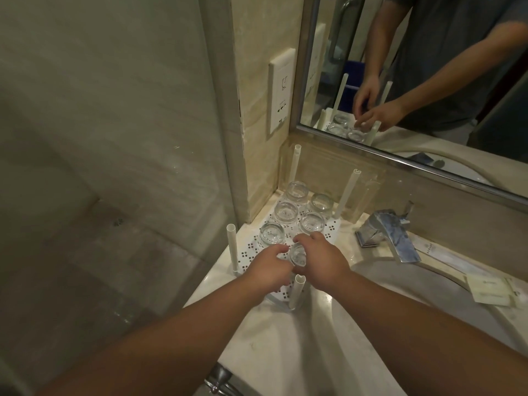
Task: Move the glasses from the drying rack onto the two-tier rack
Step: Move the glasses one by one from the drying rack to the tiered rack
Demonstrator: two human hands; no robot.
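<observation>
Two bare forearms reaching in from the bottom edge, converging over a white perforated tray (334,227) on the marble counter (274,338). Left hand (267,271) and right hand (321,262) close together, one on each side of a clear glass (298,254) at the tray's near end. Fingers of both curled about that glass, apparently gripping it from left and right, though the contact itself mostly hidden behind knuckles. Glass low over the tray or resting on it; hard to say which.

Five more glasses (285,212) standing beyond it on the same tray, ranged in two rows toward the corner of the wall. Four white upright posts (347,192) at the tray's corners, the nearest just below the wrists.

Right of the tray, a chrome faucet (388,232) over the sink basin (400,287). Paper packets (491,292) on the counter at far right. Above, a framed mirror (371,150) reflecting both hands and the glasses; left of it, a white wall socket (281,90). At far left, a glass shower panel (100,167).
</observation>
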